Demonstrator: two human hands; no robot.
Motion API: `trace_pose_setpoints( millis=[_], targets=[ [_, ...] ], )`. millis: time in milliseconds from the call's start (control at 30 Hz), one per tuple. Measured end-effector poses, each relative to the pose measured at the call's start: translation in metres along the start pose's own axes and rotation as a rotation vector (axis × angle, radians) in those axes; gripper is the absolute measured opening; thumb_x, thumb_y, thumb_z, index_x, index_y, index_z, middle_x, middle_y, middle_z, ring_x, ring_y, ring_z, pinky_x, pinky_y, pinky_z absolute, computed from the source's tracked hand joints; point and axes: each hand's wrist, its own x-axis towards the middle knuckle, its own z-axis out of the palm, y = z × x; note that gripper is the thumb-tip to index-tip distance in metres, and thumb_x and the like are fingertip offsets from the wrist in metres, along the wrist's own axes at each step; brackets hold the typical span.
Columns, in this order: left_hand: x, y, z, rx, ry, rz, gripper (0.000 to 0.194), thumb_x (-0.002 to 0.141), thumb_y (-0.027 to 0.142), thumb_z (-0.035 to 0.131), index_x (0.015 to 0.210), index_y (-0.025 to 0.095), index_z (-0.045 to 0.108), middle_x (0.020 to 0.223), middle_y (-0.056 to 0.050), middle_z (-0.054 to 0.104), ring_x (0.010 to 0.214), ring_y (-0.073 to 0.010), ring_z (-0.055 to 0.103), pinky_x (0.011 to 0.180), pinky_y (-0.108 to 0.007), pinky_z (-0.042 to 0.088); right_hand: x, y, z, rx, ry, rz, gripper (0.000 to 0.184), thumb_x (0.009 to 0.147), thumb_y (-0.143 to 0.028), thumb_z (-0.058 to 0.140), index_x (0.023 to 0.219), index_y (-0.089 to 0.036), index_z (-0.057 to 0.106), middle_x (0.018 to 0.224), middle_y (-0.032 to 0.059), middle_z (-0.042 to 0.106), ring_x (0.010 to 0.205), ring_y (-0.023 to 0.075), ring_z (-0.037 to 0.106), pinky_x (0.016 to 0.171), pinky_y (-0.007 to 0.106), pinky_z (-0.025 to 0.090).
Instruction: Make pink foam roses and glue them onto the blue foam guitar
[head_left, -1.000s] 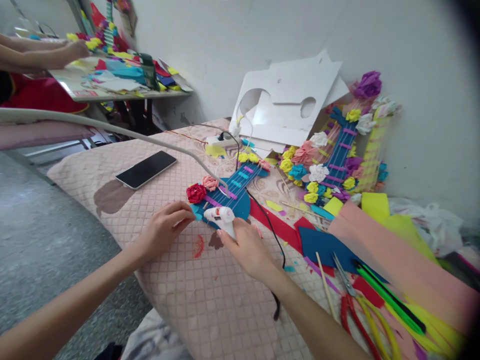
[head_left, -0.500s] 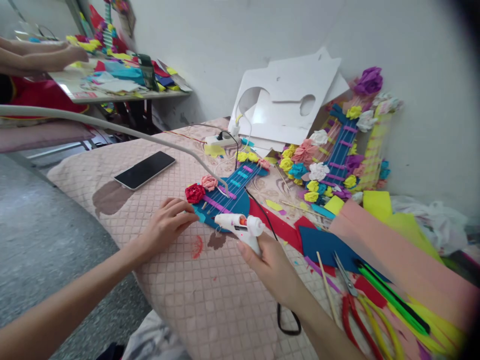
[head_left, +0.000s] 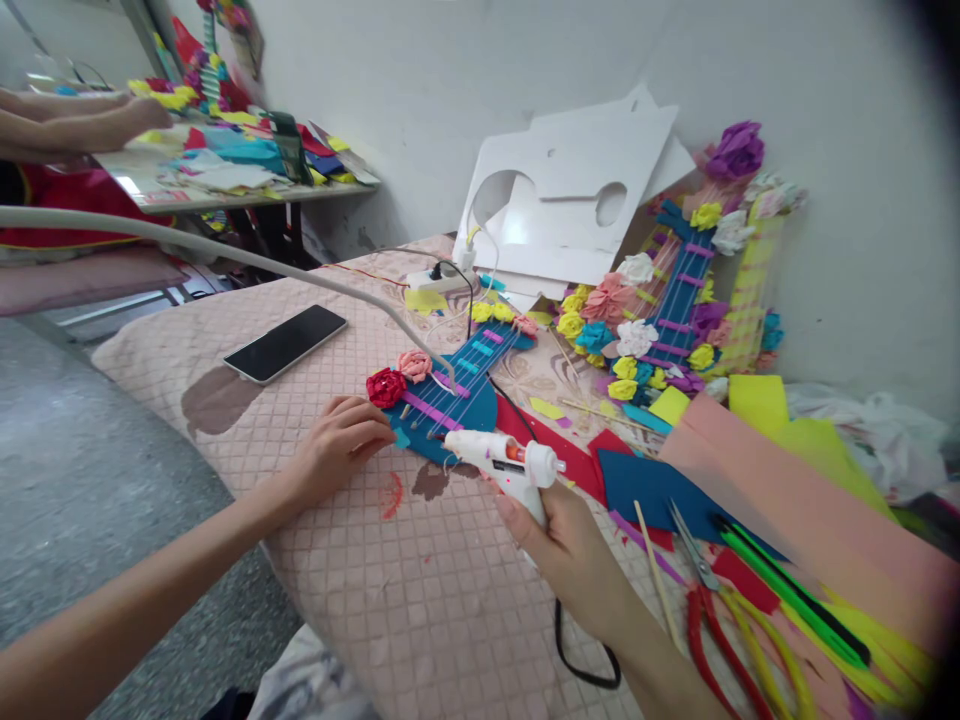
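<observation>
A blue paper guitar (head_left: 480, 405) with purple and light blue strips, pale strings and crepe-paper flowers lies on the quilted cover. My left hand (head_left: 341, 445) is at its lower left edge, fingers curled together against a small light blue piece of paper (head_left: 402, 438); the fingertips are partly hidden. A red paper flower (head_left: 385, 388) and a pink one (head_left: 415, 366) sit just above that hand. My right hand (head_left: 559, 530) grips a white hot glue gun (head_left: 506, 460) by its handle. Its nozzle points left, over the guitar's lower edge, with a thin glue thread hanging near it.
A grey-white bent arm (head_left: 300, 268) crosses above the guitar. Left lies a phone (head_left: 286, 343); behind is a power strip (head_left: 442, 280). Scissors (head_left: 701, 560), a green cutter (head_left: 799, 595) and paper sheets lie right. Another person's arms (head_left: 82, 122) rest at the far table.
My right hand has drawn the glue gun to the right, away from my left hand. My left hand stays at the guitar's edge. The view has shifted slightly.
</observation>
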Motion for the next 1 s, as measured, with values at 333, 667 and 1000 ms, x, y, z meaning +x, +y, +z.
trace_pose_setpoints(
  millis=[333, 667, 1000],
  targets=[
    [-0.0007, -0.0021, 0.0021, 0.027, 0.011, -0.046, 0.009, 0.089, 0.020, 0.054, 0.086, 0.022, 0.063, 0.091, -0.002, 0.068, 0.087, -0.0170, 0.059, 0.083, -0.035, 0.041, -0.0020, 0.0022, -0.0020, 0.006, 0.002, 0.032, 0.027, 0.093, -0.037, 0.045, 0.109, -0.020, 0.057, 0.083, 0.0027, 0.061, 0.079, 0.0198, 0.057, 0.074, 0.030, 0.044],
    [-0.0006, -0.0003, 0.0024, 0.069, -0.046, -0.073, 0.013, 0.090, 0.024, 0.051, 0.086, 0.022, 0.063, 0.092, -0.002, 0.068, 0.089, -0.0176, 0.059, 0.084, -0.035, 0.040, -0.0026, 0.0011, -0.0026, 0.003, 0.017, 0.041, 0.031, 0.092, -0.037, 0.046, 0.115, -0.019, 0.057, 0.083, 0.0028, 0.062, 0.081, 0.0201, 0.057, 0.073, 0.030, 0.045],
    [-0.0048, 0.0028, 0.0008, 0.111, -0.073, -0.095, 0.015, 0.089, 0.020, 0.051, 0.101, 0.022, 0.059, 0.105, -0.006, 0.063, 0.099, -0.0218, 0.056, 0.087, -0.039, 0.042, -0.0050, 0.0010, -0.0036, 0.028, 0.008, 0.045, 0.032, 0.092, -0.037, 0.046, 0.119, -0.020, 0.055, 0.091, 0.0049, 0.063, 0.082, 0.0208, 0.058, 0.073, 0.032, 0.045]
  ],
)
